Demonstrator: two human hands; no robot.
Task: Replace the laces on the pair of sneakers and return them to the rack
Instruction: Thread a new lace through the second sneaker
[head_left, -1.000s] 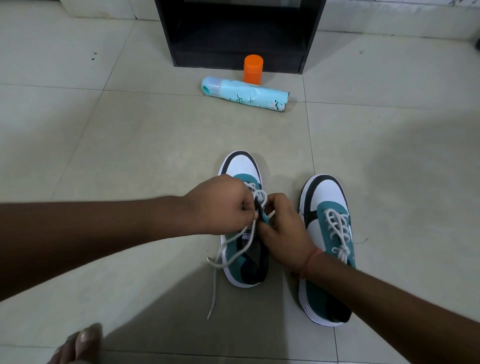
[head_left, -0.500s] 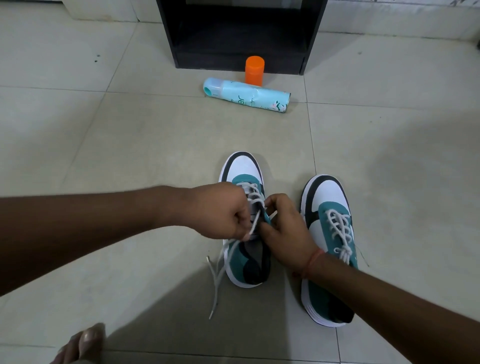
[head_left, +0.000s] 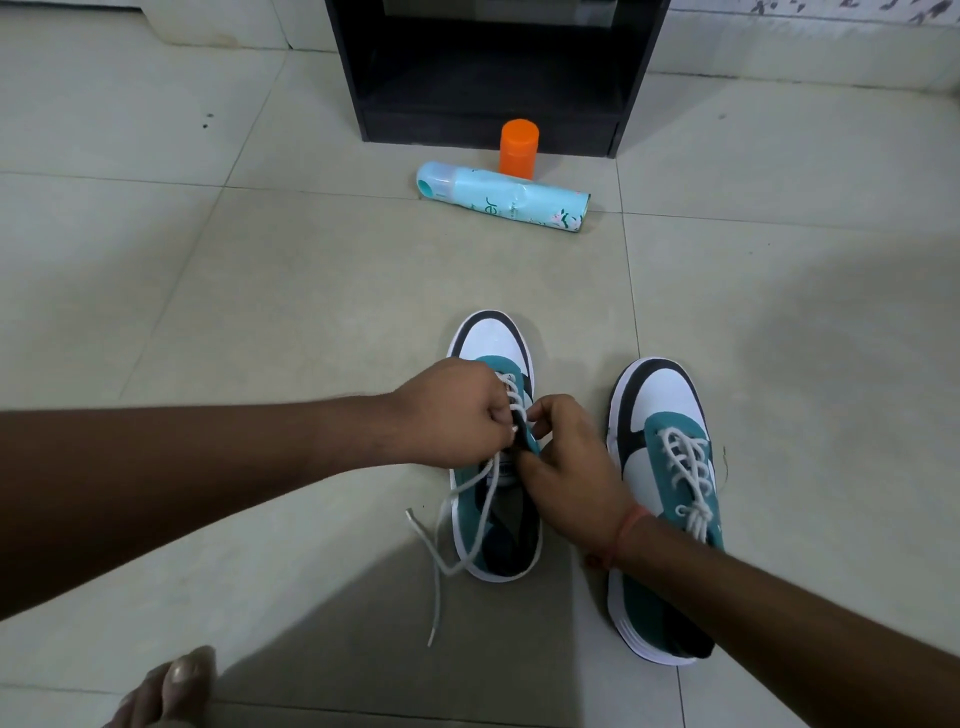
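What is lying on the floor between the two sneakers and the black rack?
In the head view, a light blue spray can lies on its side there, with an upright orange cap beside it, nearer the black rack.

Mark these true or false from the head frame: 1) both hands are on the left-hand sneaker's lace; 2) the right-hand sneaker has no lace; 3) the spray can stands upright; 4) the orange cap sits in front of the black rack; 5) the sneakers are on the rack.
1) True: the left hand and right hand pinch the lace on the left-hand sneaker.
2) False: the right-hand sneaker is laced.
3) False: the spray can lies on its side.
4) True: the orange cap stands before the rack.
5) False: both are on the floor.
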